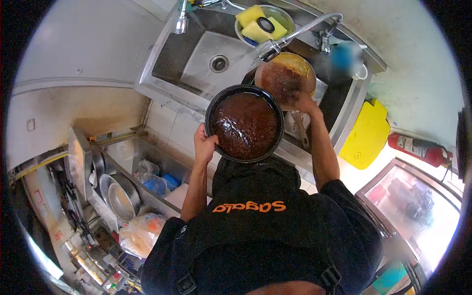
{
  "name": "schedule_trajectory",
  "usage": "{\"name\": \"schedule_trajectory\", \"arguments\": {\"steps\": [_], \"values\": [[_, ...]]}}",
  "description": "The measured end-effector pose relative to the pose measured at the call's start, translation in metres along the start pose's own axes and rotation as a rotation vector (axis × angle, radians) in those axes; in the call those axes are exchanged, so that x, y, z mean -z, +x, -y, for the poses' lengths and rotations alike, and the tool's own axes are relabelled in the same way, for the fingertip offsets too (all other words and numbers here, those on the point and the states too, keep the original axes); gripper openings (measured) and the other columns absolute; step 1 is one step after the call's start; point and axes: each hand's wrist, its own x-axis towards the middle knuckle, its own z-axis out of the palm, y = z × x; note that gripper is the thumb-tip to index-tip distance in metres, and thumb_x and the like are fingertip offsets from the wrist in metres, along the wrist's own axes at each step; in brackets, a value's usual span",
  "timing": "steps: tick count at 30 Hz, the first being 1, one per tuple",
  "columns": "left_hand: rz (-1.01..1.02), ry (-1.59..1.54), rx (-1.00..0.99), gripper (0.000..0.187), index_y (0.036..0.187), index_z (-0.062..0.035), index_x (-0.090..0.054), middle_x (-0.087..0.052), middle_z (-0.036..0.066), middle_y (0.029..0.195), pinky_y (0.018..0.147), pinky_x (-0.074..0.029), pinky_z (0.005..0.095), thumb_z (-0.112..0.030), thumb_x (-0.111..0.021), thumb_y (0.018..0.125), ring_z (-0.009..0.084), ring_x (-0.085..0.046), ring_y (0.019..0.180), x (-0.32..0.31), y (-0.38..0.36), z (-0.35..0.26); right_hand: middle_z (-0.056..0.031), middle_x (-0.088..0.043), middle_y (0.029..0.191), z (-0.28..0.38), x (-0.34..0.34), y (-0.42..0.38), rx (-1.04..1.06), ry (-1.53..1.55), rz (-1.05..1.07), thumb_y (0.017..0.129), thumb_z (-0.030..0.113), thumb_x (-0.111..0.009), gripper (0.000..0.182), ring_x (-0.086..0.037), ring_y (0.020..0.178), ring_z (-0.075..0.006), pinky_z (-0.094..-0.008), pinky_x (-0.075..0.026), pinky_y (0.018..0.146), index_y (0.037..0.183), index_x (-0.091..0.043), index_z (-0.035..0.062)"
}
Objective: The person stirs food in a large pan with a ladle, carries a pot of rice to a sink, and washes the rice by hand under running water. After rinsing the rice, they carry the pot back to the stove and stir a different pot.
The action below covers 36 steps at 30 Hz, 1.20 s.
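My left hand [205, 144] grips the left rim of a round black pan [245, 123], thumb over the edge. A shiny wet brown layer covers the pan's inside, and it is held in front of the sink's near edge. My right hand [306, 104] reaches to the near side of a round vessel [275, 81] in the sink. Brown, murky contents fill that vessel, with a yellow patch along its far side. The fingers of this hand are hidden in or against the brown contents, so their grip does not show.
Over the steel sink [196, 64] hang a right faucet head [268, 50] and a left faucet [180, 23]. A bowl of yellow sponges [258, 29] stands behind. To the right are a yellow board [365, 135] and a fire extinguisher [418, 149]; metal pans [123, 201] lie at left.
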Motion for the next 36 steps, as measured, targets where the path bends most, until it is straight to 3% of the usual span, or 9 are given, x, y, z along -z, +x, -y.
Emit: {"name": "schedule_trajectory", "arguments": {"steps": [3,5,9,12,21,26,28,31,36], "values": [[0.005,-0.003,0.008,0.022,0.069,-0.0049,-0.043,-0.046,0.0,0.057,0.042,-0.032,0.0191,0.013,-0.044,0.058,0.0066,-0.041,0.046,0.004,-0.001,0.003,-0.0113,-0.042,0.121,0.038,0.036,0.004,0.269,0.417,-0.004,0.076,0.023,-0.059,0.064,-0.041,0.109,-0.0218,-0.0347,-0.035,0.089,0.128,-0.024,0.0064],[-0.003,-0.031,-0.004,0.022,0.069,-0.005,-0.043,-0.046,0.0,0.057,0.042,-0.031,0.0194,0.013,-0.044,0.057,0.0067,-0.041,0.046,0.006,0.0,0.011,-0.0119,-0.043,0.119,0.117,0.055,-0.016,0.379,0.947,-0.088,0.078,0.02,-0.057,0.06,-0.041,0.109,-0.0219,-0.0344,-0.034,0.09,0.127,-0.025,0.0046],[-0.024,-0.067,0.01,0.021,0.069,-0.0053,-0.042,-0.046,0.0,0.056,0.041,-0.031,0.0198,0.012,-0.045,0.057,0.0066,-0.04,0.045,0.007,0.001,0.014,-0.0099,-0.05,0.11,0.156,0.053,0.026,0.374,1.1,-0.167,0.079,0.019,-0.057,0.041,-0.048,0.098,-0.0183,-0.0316,-0.038,0.086,0.114,-0.043,0.003],[-0.042,0.0,-0.004,0.021,0.069,-0.0053,-0.043,-0.046,0.0,0.056,0.041,-0.031,0.0197,0.012,-0.045,0.057,0.0069,-0.04,0.045,0.007,-0.002,0.015,-0.0044,-0.058,0.08,0.161,0.05,0.037,0.483,0.55,-0.42,0.078,0.023,-0.059,0.026,-0.052,0.074,-0.0106,-0.0258,-0.043,0.07,0.09,-0.056,0.0002],[-0.03,0.011,-0.013,0.02,0.069,-0.0051,-0.043,-0.046,0.0,0.056,0.043,-0.032,0.0192,0.011,-0.044,0.058,0.007,-0.041,0.046,0.003,-0.005,0.008,-0.0175,-0.056,0.098,0.057,0.054,0.022,0.299,-0.208,-0.887,0.072,0.024,-0.059,0.031,-0.054,0.089,-0.0315,-0.04,-0.04,0.079,0.097,-0.055,0.0059],[-0.001,0.061,-0.048,0.02,0.065,-0.0067,-0.04,-0.042,-0.003,0.056,0.044,-0.029,0.0194,0.01,-0.045,0.056,0.0055,-0.037,0.048,-0.002,-0.004,0.0,-0.0122,-0.056,0.099,0.046,-0.013,-0.019,-0.174,0.483,-0.01,0.081,0.034,-0.049,0.037,-0.05,0.096,-0.0244,-0.0324,-0.037,0.086,0.104,-0.054,0.0055],[0.019,0.072,-0.068,0.02,0.063,-0.0072,-0.039,-0.04,-0.004,0.056,0.044,-0.028,0.0194,0.01,-0.045,0.055,0.0051,-0.035,0.049,-0.005,-0.001,-0.005,-0.0094,-0.054,0.103,0.044,-0.05,-0.026,0.239,0.51,-0.006,0.088,0.031,-0.035,0.037,-0.051,0.094,-0.0173,-0.0299,-0.041,0.081,0.108,-0.049,0.0032],[0.049,0.187,-0.094,0.02,0.062,-0.0079,-0.038,-0.038,-0.004,0.055,0.044,-0.027,0.0194,0.009,-0.047,0.055,0.005,-0.034,0.049,-0.01,-0.004,-0.023,-0.0066,-0.055,0.102,0.045,-0.069,-0.034,0.132,1.121,-0.147,0.087,0.03,-0.041,0.036,-0.05,0.094,-0.0175,-0.0281,-0.035,0.086,0.106,-0.053,0.002],[0.069,0.376,-0.132,0.018,0.061,-0.0068,-0.037,-0.037,-0.004,0.054,0.044,-0.027,0.0202,0.005,-0.049,0.056,0.0054,-0.034,0.05,-0.021,-0.002,-0.047,-0.0062,-0.055,0.102,0.062,-0.07,-0.052,0.095,1.437,-0.026,0.084,0.023,-0.042,0.031,-0.05,0.094,-0.0178,-0.0284,-0.034,0.088,0.106,-0.053,0.0033]]}}
